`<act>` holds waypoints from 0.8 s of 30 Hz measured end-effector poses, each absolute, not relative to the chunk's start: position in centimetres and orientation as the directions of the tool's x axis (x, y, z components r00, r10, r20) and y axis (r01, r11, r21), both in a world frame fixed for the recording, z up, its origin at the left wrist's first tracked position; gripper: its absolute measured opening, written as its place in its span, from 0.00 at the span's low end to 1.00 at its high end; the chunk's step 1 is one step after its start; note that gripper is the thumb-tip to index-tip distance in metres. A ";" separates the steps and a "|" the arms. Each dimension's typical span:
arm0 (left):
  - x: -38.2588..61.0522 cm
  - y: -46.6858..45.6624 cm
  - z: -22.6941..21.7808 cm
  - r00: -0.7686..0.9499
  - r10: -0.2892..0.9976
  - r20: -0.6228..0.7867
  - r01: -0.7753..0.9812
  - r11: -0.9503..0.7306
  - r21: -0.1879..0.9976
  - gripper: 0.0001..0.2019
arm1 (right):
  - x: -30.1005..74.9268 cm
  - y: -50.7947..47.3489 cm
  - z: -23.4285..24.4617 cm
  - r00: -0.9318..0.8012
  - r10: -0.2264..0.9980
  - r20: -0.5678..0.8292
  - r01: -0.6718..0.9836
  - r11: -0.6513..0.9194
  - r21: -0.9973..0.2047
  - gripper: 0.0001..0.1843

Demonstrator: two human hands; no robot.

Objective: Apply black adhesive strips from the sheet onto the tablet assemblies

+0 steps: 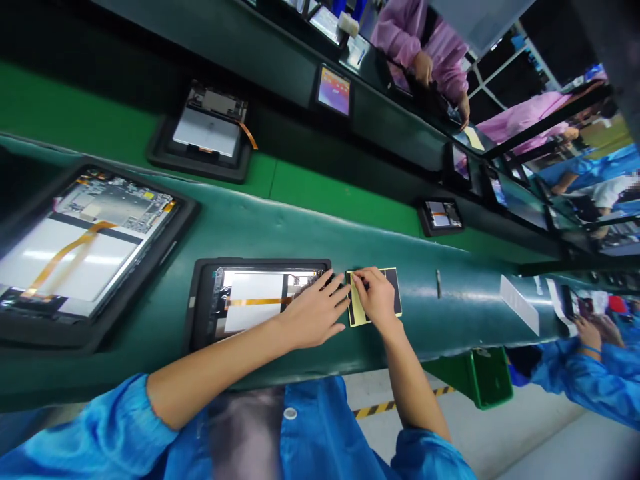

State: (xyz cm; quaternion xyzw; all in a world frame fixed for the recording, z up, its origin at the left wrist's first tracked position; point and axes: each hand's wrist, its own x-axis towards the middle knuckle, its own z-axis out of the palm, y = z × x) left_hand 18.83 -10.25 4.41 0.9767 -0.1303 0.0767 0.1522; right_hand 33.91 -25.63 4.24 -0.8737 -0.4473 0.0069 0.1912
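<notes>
Left hand: the person's left hand (316, 312) is at the middle of the frame, over the right end of an opened tablet (256, 287); its fingers are spread wide, and whether they touch the tablet cannot be told.
Right hand: the right hand (379, 299), just right of centre, is over the sticker sheet; thumb and fingers are drawn in narrow at its upper left part, but whether they pinch an edge cannot be told.
Sticker sheet: the yellow sheet with black patches, the sticker sheet (358, 312), lies on the green bench (300, 233) just right of the tablet.
Tablet: it lies in a black tray (265, 262), an orange ribbon (255, 302) running across its white part.
Other tablets: a large open tablet (55, 260) fills the left edge; another open tablet (206, 133) sits at upper left; a smaller-looking one (441, 215) is right of centre.
Bench, right side: a small grey piece (439, 283) and a white strip (520, 305).
Lower right: a green bin (493, 380).
Co-workers: a person in pink sleeves (400, 33) at upper right; blue sleeves (565, 380) at the right edge.
</notes>
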 end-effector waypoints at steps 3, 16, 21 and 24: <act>18.8 -10.8 4.1 0.948 -0.253 0.192 -0.296 -0.923 0.246 0.27 | 34.0 -25.2 4.4 0.611 0.780 0.137 0.770 -0.546 -0.331 0.13; 18.5 -11.1 2.2 0.948 -0.226 0.223 -0.283 -0.921 0.269 0.27 | 33.9 -25.3 3.8 0.550 0.822 0.145 0.828 -0.514 -0.224 0.15; 18.5 -11.1 2.1 0.945 -0.230 0.233 -0.288 -0.923 0.254 0.28 | 33.9 -25.3 3.8 0.549 0.825 0.133 0.828 -0.515 -0.224 0.15; 18.4 -11.1 2.1 0.944 -0.228 0.237 -0.287 -0.924 0.252 0.28 | 33.8 -25.2 3.9 0.563 0.818 0.119 0.816 -0.528 -0.235 0.15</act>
